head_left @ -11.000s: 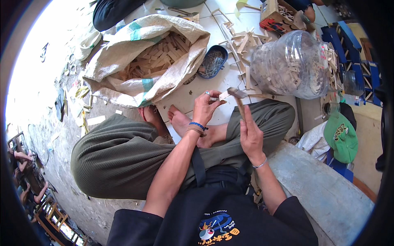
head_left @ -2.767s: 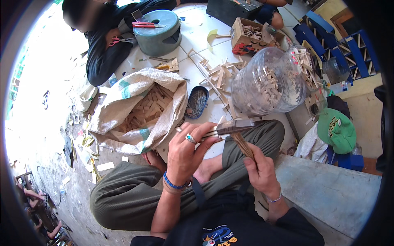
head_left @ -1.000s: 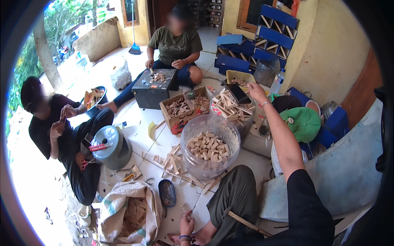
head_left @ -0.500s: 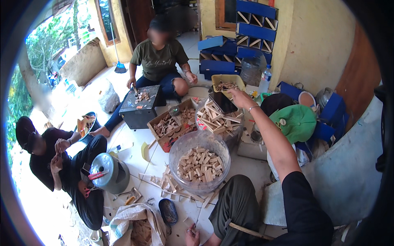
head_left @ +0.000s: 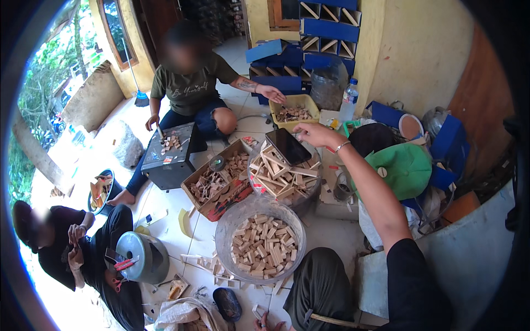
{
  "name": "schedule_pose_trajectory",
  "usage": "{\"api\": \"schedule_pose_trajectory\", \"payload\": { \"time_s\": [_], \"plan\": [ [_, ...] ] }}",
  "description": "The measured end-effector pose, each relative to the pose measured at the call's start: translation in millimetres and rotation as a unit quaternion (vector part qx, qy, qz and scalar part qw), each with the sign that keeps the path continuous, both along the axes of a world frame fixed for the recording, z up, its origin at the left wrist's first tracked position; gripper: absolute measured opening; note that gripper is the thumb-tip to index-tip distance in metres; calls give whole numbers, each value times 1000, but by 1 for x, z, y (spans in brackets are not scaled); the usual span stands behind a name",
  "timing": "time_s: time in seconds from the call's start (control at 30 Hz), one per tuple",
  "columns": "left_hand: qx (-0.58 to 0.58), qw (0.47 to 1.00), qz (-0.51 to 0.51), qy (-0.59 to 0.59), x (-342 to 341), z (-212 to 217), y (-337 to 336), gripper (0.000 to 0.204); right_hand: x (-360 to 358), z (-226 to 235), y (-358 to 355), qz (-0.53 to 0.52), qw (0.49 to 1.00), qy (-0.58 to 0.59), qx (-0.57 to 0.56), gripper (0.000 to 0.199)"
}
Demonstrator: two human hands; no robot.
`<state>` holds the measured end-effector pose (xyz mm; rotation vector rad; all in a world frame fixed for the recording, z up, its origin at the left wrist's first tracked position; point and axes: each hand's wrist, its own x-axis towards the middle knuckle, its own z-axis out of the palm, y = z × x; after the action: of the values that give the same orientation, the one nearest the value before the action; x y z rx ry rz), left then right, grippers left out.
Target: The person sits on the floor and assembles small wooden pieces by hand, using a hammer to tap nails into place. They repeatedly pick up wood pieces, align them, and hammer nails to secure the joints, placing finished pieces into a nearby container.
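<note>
My right hand (head_left: 313, 134) reaches forward, arm stretched out, fingers curled down at the far end of a black phone (head_left: 288, 147). The phone lies flat on a heap of wooden frame pieces in a clear tub (head_left: 282, 177). Whether the fingers grip the phone I cannot tell. Only the fingertips of my left hand (head_left: 269, 322) show at the bottom edge, by my knee. A thin wooden stick (head_left: 334, 320) lies across my lap.
A big clear jar of small wooden blocks (head_left: 265, 246) stands before my knee. Behind it are a cardboard box of wood pieces (head_left: 220, 182), a yellow tub (head_left: 292, 108) another person reaches into, and a dark metal box (head_left: 170, 159). A green cap (head_left: 407, 169) lies right.
The view has risen from my lap to the room. My right hand has left the stick and stretched out to the phone on the tub; in the last half second it stays there.
</note>
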<state>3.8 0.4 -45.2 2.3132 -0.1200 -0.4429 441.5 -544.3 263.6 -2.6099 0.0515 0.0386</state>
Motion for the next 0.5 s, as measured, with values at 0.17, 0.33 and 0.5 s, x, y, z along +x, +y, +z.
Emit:
{"api": "schedule_pose_trajectory", "payload": {
  "time_s": [0.17, 0.33, 0.5],
  "plan": [
    [64, 995, -6, 78, -2, -6, 9, 88, 10, 8, -10, 25, 998, 37, -32, 47],
    [84, 996, -43, -1, 0, -18, 9, 87, 21, 17, -25, 62, 997, 51, -8, 49],
    [126, 990, -40, 53, -5, -25, 14, 88, 35, 8, -27, 26, 997, 74, 23, 46]
  ]
}}
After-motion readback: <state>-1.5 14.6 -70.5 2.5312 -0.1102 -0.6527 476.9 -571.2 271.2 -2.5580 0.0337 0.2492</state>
